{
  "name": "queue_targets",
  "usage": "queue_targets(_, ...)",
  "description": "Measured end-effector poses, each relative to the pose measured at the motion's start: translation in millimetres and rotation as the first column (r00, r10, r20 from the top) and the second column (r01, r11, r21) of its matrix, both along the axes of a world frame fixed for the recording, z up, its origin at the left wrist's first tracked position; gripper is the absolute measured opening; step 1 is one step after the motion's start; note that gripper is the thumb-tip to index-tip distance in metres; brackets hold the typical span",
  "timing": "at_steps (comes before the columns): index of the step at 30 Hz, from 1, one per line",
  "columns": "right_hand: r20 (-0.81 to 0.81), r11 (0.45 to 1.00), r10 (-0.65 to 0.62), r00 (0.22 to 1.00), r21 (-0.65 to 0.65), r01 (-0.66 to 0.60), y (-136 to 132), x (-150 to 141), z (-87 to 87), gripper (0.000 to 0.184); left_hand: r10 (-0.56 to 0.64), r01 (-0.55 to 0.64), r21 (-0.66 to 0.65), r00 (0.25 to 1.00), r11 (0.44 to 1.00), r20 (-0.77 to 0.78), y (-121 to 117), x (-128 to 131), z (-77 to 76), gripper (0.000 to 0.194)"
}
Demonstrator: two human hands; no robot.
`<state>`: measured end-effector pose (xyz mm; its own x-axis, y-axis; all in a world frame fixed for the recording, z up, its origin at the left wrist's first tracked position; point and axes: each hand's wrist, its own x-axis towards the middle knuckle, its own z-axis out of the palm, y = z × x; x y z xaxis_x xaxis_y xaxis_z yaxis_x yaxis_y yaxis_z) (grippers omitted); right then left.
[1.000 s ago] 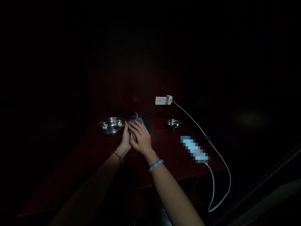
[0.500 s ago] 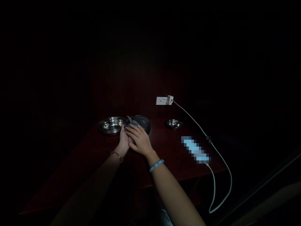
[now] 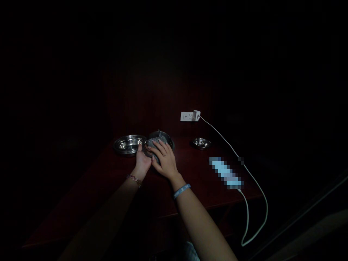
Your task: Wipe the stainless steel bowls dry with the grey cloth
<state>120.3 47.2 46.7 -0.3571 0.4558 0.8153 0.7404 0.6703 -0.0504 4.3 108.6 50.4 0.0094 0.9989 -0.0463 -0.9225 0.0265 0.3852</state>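
Note:
A shiny metal bowl (image 3: 170,139) is tilted up over the table, its underside seeming to face me. My left hand (image 3: 142,164) grips its near left edge, thumb up at the side and the other fingers hidden beneath. On the bowl's surface lies a grey cloth (image 3: 157,139), with a corner sticking up. My right hand (image 3: 165,162) presses this cloth against the bowl, fingers laid over it. Just left of the bowl, a stack of metal bowls (image 3: 128,145) stands upright on the table.
A small metal dish (image 3: 201,143) sits on the dark red table (image 3: 190,188) to the right. Nearer me lies a phone with a blurred screen (image 3: 225,173). A white cable (image 3: 255,181) runs from it to a charger in the wall socket (image 3: 187,116).
My right hand and the cloth shifted left across the bowl, then back right. The bowl's tilt has changed slightly, and more of its left side shows. My left hand has moved slightly left.

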Motion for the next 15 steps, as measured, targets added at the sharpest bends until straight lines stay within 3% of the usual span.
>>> queue_targets(7,-0.261,0.996,-0.078,0.962,0.014,0.084,5.3,8.3,-4.5,0.05,-0.093,0.093,-0.002,0.996,0.996,0.012,-14.1,0.8,15.9,0.037)
queue_targets(15,-0.489,0.988,-0.143,0.861,-0.026,0.149,15.0,12.2,-7.9,0.053,-0.112,0.112,0.013,0.993,0.994,-0.031,-8.0,0.1,11.9,0.033)
